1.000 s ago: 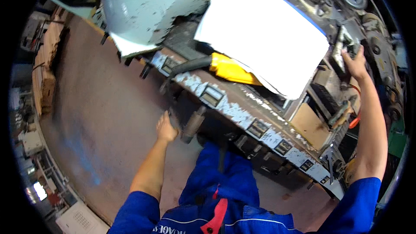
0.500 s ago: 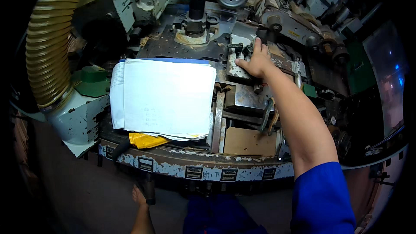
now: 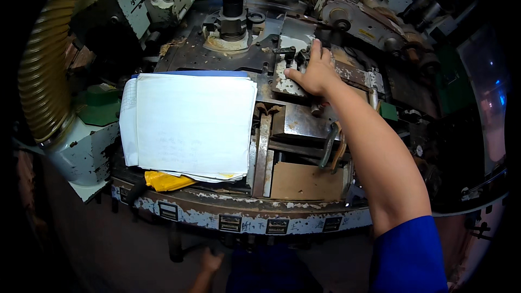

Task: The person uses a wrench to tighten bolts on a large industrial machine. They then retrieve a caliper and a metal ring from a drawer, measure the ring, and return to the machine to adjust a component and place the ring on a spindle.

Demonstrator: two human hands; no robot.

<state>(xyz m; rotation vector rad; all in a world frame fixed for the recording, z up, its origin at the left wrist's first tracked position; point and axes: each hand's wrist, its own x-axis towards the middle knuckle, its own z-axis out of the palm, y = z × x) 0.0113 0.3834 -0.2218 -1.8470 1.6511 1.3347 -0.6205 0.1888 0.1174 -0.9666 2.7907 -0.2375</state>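
Observation:
My right hand [image 3: 317, 70] rests on a metal block with flaking white paint [image 3: 283, 82] on the machine table. Its thumb is apart and the fingers are stretched out, so it is open. Small dark clamp levers [image 3: 289, 54] stand just left of its fingers. Below the table's front edge, my left hand [image 3: 210, 261] is closed on what looks like a dark crank handle [image 3: 191, 250]; the grip is dim and partly hidden. The crank's dark round hub [image 3: 175, 243] lies left of that hand.
A stack of white papers [image 3: 192, 125] covers the table's left side, above a yellow object [image 3: 165, 180]. Tool handles [image 3: 329, 145] stick up under my right forearm. A black vertical spindle [image 3: 233, 0] stands behind; a ribbed hose [image 3: 46, 59] bends down at left.
My left hand has swung to the right, from the hub's left side to its right, along with the crank. My right hand stays on the block. The view has shifted slightly.

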